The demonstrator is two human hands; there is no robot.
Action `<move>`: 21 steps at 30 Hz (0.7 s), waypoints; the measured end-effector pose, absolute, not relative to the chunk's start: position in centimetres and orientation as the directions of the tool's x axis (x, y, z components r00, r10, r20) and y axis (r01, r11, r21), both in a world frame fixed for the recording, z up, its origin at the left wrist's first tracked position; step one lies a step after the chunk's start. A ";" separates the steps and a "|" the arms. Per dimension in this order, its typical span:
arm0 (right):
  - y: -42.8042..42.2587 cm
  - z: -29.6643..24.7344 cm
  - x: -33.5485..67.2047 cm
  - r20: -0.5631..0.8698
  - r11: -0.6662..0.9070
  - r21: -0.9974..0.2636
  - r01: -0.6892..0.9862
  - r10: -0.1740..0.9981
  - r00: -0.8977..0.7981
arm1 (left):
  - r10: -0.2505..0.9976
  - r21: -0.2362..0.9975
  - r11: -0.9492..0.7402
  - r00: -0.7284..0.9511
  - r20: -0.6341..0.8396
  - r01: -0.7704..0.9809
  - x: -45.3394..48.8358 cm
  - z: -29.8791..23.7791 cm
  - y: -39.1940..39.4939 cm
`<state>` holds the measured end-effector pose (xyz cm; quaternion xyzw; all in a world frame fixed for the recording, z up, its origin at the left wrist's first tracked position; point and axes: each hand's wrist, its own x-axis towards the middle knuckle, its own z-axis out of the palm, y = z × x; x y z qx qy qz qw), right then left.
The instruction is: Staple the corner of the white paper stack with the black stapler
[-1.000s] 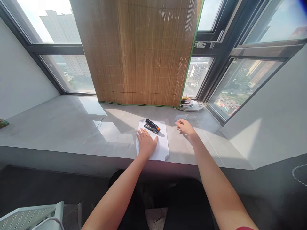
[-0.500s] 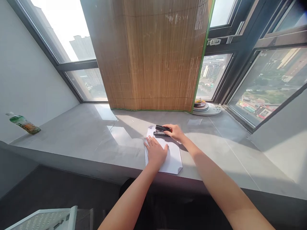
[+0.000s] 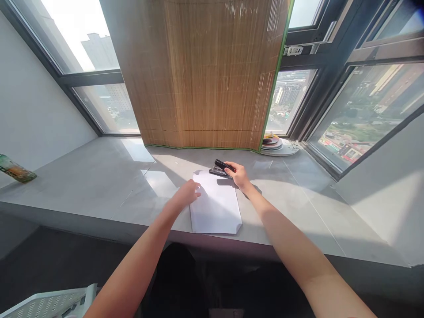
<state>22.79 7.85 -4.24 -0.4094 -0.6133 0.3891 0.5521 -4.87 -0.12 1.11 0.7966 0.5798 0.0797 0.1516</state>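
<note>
A white paper sheet (image 3: pixel 217 207) lies on the grey window ledge (image 3: pixel 99 176) near its front edge. My right hand (image 3: pixel 239 176) is closed round a black stapler (image 3: pixel 221 168) at the sheet's far edge, with the stapler's jaws apart. My left hand (image 3: pixel 187 193) rests at the sheet's left edge with its fingers curled on the paper's border.
A bamboo blind (image 3: pixel 212 70) hangs behind the ledge. A stack of plates (image 3: pixel 276 143) sits at the back right by the window. A drink bottle (image 3: pixel 15 168) lies at the far left. A white perforated rack (image 3: pixel 46 302) shows at the lower left.
My right hand reached the stapler, gripped it and lifted it off the sheet's far edge. My left hand slid from the middle of the paper to its left edge.
</note>
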 end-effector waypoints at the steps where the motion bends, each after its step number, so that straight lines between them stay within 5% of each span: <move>1: 7.9 -4.2 22.9 0.357 0.358 -0.932 0.061 0.934 -0.034 | 0.940 0.350 -0.306 0.339 -0.036 0.886 -5.5 1.3 0.8; 7: 8.1 -4.0 23.6 0.363 0.362 -0.932 0.035 0.925 0.112 | 0.719 0.431 -0.652 0.689 0.090 0.624 -5.9 0.6 6.0; 10: 8.1 -4.1 23.6 0.361 0.356 -0.932 0.060 0.928 0.095 | 0.694 0.418 -0.669 0.718 0.058 0.614 -5.4 -0.7 8.2; 18: 7.7 -4.1 23.2 0.358 0.351 -0.899 0.263 0.934 -0.022 | 0.732 0.686 -0.570 0.659 0.174 0.452 -5.9 -3.1 11.2; 21: 7.4 -4.0 23.0 0.342 0.348 -0.889 0.297 0.937 -0.072 | 0.720 0.699 -0.584 0.661 0.212 0.412 -5.8 -3.2 11.3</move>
